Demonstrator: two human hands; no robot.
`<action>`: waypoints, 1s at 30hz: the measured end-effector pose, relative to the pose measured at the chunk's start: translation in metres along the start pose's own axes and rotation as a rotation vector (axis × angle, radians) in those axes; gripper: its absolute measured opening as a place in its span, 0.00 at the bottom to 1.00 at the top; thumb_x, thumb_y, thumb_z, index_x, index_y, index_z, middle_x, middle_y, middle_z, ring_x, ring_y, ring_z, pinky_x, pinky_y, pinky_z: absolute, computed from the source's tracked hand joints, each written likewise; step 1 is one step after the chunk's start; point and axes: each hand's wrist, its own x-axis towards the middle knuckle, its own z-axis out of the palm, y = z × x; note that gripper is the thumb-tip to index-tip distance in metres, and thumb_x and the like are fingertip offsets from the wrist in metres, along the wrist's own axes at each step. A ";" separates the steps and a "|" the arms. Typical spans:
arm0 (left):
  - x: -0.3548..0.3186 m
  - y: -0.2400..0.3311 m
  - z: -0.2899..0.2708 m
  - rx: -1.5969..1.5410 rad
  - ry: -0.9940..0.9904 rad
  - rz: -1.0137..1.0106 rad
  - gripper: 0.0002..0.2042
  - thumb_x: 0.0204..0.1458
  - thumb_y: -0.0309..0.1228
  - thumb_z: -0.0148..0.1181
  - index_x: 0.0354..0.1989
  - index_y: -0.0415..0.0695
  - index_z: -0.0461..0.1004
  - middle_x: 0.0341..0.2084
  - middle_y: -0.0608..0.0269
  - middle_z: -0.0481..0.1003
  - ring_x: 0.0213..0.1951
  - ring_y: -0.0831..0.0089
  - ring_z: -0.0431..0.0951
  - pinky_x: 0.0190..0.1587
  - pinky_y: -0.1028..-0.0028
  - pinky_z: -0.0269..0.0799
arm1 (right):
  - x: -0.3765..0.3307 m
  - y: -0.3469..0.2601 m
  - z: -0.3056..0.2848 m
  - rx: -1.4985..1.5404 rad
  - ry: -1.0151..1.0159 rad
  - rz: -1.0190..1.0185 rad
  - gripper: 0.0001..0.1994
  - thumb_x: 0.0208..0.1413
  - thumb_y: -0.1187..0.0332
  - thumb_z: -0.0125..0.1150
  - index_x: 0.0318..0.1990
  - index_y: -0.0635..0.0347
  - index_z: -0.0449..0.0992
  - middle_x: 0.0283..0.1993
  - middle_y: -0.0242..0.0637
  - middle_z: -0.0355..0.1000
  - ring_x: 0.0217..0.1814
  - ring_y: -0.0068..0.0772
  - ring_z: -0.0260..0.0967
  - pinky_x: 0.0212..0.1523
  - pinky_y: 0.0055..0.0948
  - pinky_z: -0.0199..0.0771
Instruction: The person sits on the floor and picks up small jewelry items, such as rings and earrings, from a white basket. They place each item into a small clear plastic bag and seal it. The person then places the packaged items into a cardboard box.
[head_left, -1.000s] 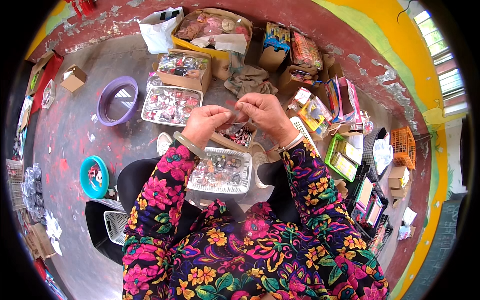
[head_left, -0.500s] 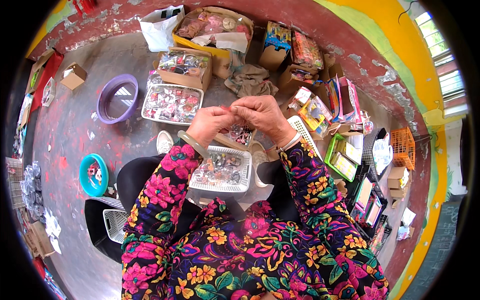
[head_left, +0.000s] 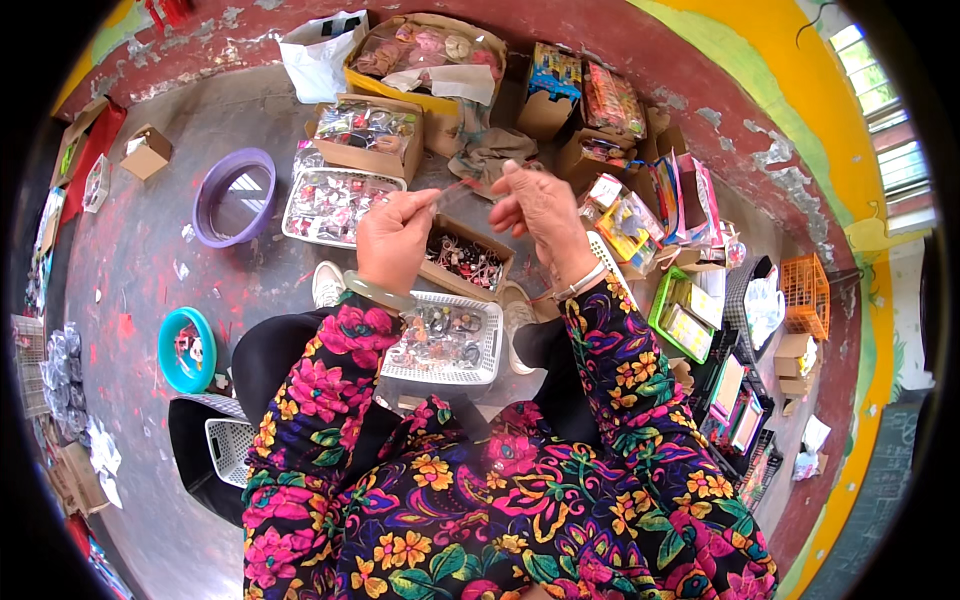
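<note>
My left hand pinches a small clear plastic packet between thumb and fingertips; a bit of red shows at its far end. What is inside the packet is too small to make out. To the right of it, my right hand is apart from the packet, its fingers loosely bent and spread, holding nothing I can see. Beneath the hands stands a cardboard box of small dark and red pieces. Nearer to me, a white basket between my feet holds many small clear packets.
Another white basket of packets stands beyond my left hand, near a purple basin. A teal basin lies farther left. On the right are a green tray, an orange crate and stacked boxes along the red wall.
My hands were together at the fingertips and have parted. My left hand moved left, keeping the packet; my right hand moved right and its fingers opened. The cardboard box beneath shows more.
</note>
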 end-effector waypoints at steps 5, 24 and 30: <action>-0.001 0.014 0.001 0.569 0.072 0.493 0.11 0.41 0.20 0.55 0.35 0.36 0.74 0.27 0.56 0.73 0.33 0.60 0.73 0.36 0.72 0.70 | -0.007 -0.001 0.011 0.394 -0.340 0.310 0.29 0.51 0.43 0.49 0.38 0.66 0.69 0.32 0.44 0.73 0.31 0.33 0.74 0.25 0.19 0.70; 0.002 0.008 0.002 0.287 -0.134 0.193 0.13 0.43 0.26 0.60 0.39 0.37 0.72 0.39 0.55 0.72 0.40 0.69 0.73 0.34 0.77 0.72 | -0.002 0.003 -0.006 -0.634 -0.233 -0.476 0.08 0.52 0.70 0.54 0.34 0.68 0.74 0.26 0.34 0.72 0.27 0.18 0.66 0.31 0.19 0.67; -0.001 0.009 0.003 -0.284 -0.339 -0.467 0.07 0.48 0.24 0.55 0.34 0.34 0.72 0.30 0.62 0.74 0.29 0.78 0.75 0.34 0.80 0.73 | -0.004 -0.003 -0.007 -0.232 -0.238 -0.238 0.10 0.54 0.68 0.53 0.32 0.69 0.74 0.24 0.31 0.71 0.26 0.18 0.65 0.30 0.19 0.66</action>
